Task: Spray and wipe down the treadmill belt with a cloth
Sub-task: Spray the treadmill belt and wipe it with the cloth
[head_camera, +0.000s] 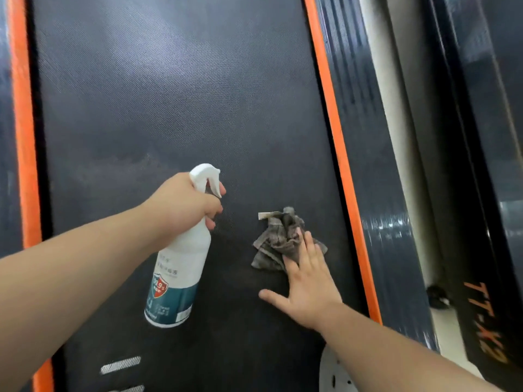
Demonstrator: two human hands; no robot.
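Note:
The dark textured treadmill belt (175,103) fills the middle of the view. My left hand (184,206) grips the neck of a white spray bottle (181,267) with a teal label, a finger on its trigger, nozzle pointing away over the belt. A crumpled grey cloth (278,240) lies on the belt to the right of the bottle. My right hand (307,281) rests flat with fingers spread, its fingertips on the near edge of the cloth and its palm on the belt.
Orange strips run along both sides of the belt, the left one (24,137) and the right one (336,154). A ribbed dark side rail (376,171) lies right of the belt. Another machine with orange lettering (486,321) stands at far right across a pale floor gap.

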